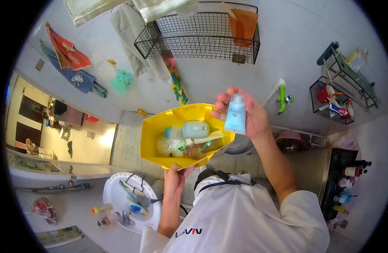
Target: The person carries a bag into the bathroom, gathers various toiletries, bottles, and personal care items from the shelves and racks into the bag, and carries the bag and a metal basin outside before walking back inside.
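A light-blue squeeze tube [235,116] with a clear cap lies across the palm and fingers of my right hand [255,111], which holds it cap up. Just left of it is a yellow paper bag [154,130], open at the top. My left hand [175,175] grips the bag's near rim. Inside the bag are a pale-blue cup [195,129] with a handle, a green toothbrush [203,149], a brownish container [194,152] and a white tube [210,137]. Other clear and white items at the bag's left side are hard to make out.
A black wire basket [194,42] hangs on the wall ahead, below towels [130,38]. A white sink [111,189] holding items is at lower left. A green-handled tap [281,97] and a small wire rack [329,111] are on the right. Several bottles [350,171] line a dark ledge.
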Demonstrator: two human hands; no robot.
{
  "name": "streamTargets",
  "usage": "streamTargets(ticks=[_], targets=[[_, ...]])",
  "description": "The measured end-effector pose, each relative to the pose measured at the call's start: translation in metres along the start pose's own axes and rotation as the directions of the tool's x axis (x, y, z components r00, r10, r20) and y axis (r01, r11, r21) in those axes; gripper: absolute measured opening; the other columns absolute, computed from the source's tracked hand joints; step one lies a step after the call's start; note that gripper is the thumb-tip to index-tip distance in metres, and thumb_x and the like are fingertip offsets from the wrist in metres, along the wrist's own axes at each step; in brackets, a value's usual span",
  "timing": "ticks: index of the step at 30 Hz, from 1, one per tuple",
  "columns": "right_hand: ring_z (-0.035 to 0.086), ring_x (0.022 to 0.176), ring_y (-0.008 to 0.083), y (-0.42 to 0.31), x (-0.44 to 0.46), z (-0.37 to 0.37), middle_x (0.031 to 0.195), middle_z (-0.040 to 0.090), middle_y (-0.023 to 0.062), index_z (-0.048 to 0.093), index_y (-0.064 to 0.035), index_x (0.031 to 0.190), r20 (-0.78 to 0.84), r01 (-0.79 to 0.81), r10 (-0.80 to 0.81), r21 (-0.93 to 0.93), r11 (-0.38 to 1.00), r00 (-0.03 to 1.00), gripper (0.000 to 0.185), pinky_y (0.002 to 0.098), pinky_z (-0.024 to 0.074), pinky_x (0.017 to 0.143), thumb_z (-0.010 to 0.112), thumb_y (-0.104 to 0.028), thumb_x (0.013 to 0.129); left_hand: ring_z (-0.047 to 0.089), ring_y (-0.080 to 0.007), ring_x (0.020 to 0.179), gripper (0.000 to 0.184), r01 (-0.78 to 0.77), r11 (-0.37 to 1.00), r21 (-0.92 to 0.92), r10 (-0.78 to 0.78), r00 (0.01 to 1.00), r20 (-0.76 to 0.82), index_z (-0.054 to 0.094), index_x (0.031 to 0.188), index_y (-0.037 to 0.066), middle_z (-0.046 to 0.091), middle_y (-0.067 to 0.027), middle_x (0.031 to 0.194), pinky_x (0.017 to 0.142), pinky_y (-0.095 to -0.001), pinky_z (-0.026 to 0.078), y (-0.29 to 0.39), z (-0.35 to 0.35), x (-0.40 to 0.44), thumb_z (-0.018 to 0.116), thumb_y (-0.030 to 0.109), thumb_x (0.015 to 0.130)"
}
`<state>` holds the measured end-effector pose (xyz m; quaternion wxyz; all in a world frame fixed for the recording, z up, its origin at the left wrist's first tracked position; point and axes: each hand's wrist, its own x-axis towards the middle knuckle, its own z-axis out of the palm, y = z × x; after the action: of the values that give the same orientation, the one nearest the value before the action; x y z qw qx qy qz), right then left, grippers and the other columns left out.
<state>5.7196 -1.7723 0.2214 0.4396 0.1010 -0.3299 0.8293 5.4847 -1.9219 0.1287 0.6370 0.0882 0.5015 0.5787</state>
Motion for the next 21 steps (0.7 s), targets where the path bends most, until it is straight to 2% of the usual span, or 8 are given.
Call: streamTargets(ticks=[2, 6, 9, 12, 14, 18, 20, 21], targets=[[0.041, 0.121, 0.0285, 0.003, -0.001, 0.0, 0.116, 0.048, 0.0106, 0.043, -0.0053, 0.117, 0.05, 0.02, -0.025, 0.094, 0.995, 0.998, 0.043, 0.0476, 0.0328, 0.103, 0.059, -0.031, 0.086, 0.062, -0.0328, 0.089, 0.043, 0.01, 1.0, -0.002, -0.01, 1.0, 0.01, 0.037, 0.122, -0.004, 0.054, -0.0197, 0.11, 0.072, -0.0401, 0.058, -0.001, 0.003, -0.002, 0.041, -0.002, 0.079], [0.045, 0.116, 0.0272, 0.004, -0.001, 0.013, 0.108, 0.048, 0.0067, 0.042, -0.0055, 0.121, 0.041, 0.025, -0.029, 0.084, 0.996, 0.999, 0.044, 0.0472, 0.0317, 0.104, 0.058, -0.03, 0.087, 0.062, -0.0338, 0.09, 0.042, 0.014, 1.0, -0.016, -0.014, 1.0, -0.003, 0.037, 0.121, -0.006, 0.053, -0.0204, 0.11, 0.075, -0.0413, 0.057, -0.004, 0.003, -0.007, 0.041, -0.002, 0.079], [0.046, 0.113, 0.0266, 0.006, -0.003, 0.019, 0.112, 0.05, 0.0073, 0.041, -0.0049, 0.125, -0.012, 0.06, -0.06, 0.034, 0.998, 0.998, 0.046, 0.0474, 0.0324, 0.103, 0.056, -0.028, 0.088, 0.061, -0.0344, 0.091, 0.043, 0.031, 0.999, -0.005, -0.031, 1.0, 0.001, 0.037, 0.121, -0.007, 0.053, -0.0211, 0.111, 0.075, -0.042, 0.057, -0.006, 0.003, -0.011, 0.042, -0.002, 0.079], [0.048, 0.114, 0.0208, 0.009, -0.006, 0.022, 0.114, 0.053, 0.009, 0.043, -0.0009, 0.12, -0.13, 0.131, -0.148, -0.136, 0.982, 0.98, 0.042, 0.0408, 0.0388, 0.099, 0.054, -0.028, 0.089, 0.061, -0.0345, 0.091, 0.044, 0.019, 1.0, -0.001, -0.019, 1.0, 0.002, 0.036, 0.122, -0.007, 0.053, -0.0217, 0.111, 0.075, -0.0418, 0.057, -0.008, 0.005, -0.011, 0.042, -0.002, 0.079], [0.049, 0.112, 0.0188, 0.011, -0.009, 0.026, 0.114, 0.055, 0.0117, 0.043, 0.001, 0.12, -0.312, 0.156, -0.334, -0.479, 0.864, 0.889, 0.039, 0.0363, 0.0402, 0.096, 0.055, -0.02, 0.089, 0.061, -0.0346, 0.091, 0.044, 0.003, 1.0, -0.013, -0.003, 1.0, -0.006, 0.036, 0.122, -0.007, 0.053, -0.0219, 0.111, 0.075, -0.0416, 0.057, -0.01, 0.007, -0.011, 0.042, -0.001, 0.078], [0.051, 0.108, 0.0188, 0.017, -0.029, 0.017, 0.114, 0.052, 0.0132, 0.043, 0.0015, 0.12, -0.287, 0.135, -0.446, -0.697, 0.704, 0.848, 0.039, 0.0338, 0.042, 0.094, 0.058, -0.006, 0.086, 0.061, -0.0343, 0.093, 0.045, 0.022, 1.0, -0.012, -0.022, 1.0, -0.006, 0.035, 0.124, -0.002, 0.053, -0.0201, 0.112, 0.074, -0.0389, 0.058, -0.01, 0.008, -0.015, 0.042, 0.001, 0.08], [0.053, 0.102, 0.0214, 0.026, -0.044, 0.022, 0.112, 0.047, 0.0131, 0.043, 0.0022, 0.116, -0.073, 0.133, -0.603, -0.948, 0.291, 0.794, 0.043, 0.0341, 0.0455, 0.09, 0.062, 0.006, 0.078, 0.061, -0.0333, 0.092, 0.044, 0.025, 1.0, -0.015, -0.025, 1.0, -0.007, 0.036, 0.124, -0.002, 0.054, -0.0194, 0.111, 0.073, -0.0382, 0.058, -0.011, 0.011, -0.018, 0.042, 0.001, 0.08], [0.053, 0.102, 0.0214, 0.029, -0.046, 0.025, 0.112, 0.047, 0.0131, 0.043, 0.0022, 0.116, -0.075, 0.131, -0.591, -0.946, 0.297, 0.803, 0.043, 0.0341, 0.0455, 0.09, 0.062, 0.006, 0.078, 0.062, -0.0322, 0.091, 0.043, 0.008, 1.0, -0.005, -0.008, 1.0, -0.014, 0.037, 0.123, -0.002, 0.054, -0.0189, 0.11, 0.072, -0.0376, 0.058, -0.009, 0.015, -0.021, 0.043, 0.001, 0.08]])
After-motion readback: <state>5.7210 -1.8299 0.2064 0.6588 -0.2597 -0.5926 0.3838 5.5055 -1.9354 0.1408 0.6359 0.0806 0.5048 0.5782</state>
